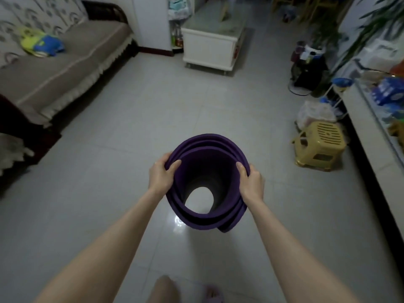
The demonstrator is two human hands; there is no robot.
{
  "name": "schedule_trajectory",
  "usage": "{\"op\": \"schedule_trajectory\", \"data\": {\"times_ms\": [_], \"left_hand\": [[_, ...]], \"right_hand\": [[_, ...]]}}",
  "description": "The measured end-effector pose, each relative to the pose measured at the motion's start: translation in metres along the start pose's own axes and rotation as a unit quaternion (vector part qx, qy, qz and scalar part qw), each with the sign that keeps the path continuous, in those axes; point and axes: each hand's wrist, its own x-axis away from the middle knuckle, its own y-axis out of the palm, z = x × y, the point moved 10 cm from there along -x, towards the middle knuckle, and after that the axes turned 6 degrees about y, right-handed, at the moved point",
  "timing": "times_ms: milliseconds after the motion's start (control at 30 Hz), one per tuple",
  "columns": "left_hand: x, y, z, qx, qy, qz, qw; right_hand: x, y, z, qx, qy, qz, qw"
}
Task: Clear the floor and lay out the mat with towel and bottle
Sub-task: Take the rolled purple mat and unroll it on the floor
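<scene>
Head view: the lower end of the rolled dark purple foam mat [209, 169] is hidden behind its own upper rim, so whether it touches the floor cannot be told. The far corners of the room are dim and blurred, and the small items there are hard to make out. At the bottom edge a bare knee [164, 289] and a pale purple slipper [213, 294] are cut off.

The glossy pale grey tile floor [131, 127] runs down the middle of the room, and a patch of it shows through the mat's hollow core.

The mat is held on end in front of the person, in the centre of the picture, its open end facing the camera. The left grip [162, 173] clasps the left rim, thumb hooked inside and fingers outside. The right grip [251, 182] clasps the right rim the same way. Both are closed around the layered edge.

A brown sofa with a cream fringed cover [65, 62] lines the left side, with a green and blue plush toy [41, 42] on its seat. A white low cabinet [212, 47] stands at the far end. On the right, a yellow plastic stool [320, 145] sits just beside a long pale tabletop [371, 132] carrying blue packets [387, 92], with a white plastic bag [314, 112] behind the stool and a potted plant [323, 33] further back.
</scene>
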Motion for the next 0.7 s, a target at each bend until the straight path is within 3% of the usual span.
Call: {"op": "schedule_trajectory", "data": {"times_ms": [233,467,700], "left_hand": [[-0.118,-0.070,-0.065,0.004,-0.027,0.011,1.000],[-0.277,-0.119,-0.127,0.000,-0.018,-0.067,0.998],[-0.417,-0.115,-0.154,-0.018,0.018,-0.156,0.987]], "right_hand": [[-0.066,0.129,-0.070,0.009,-0.004,-0.025,1.000],[-0.137,0.257,-0.130,0.003,0.043,0.020,0.999],[-0.200,0.326,-0.156,-0.018,0.105,0.078,0.991]]}}
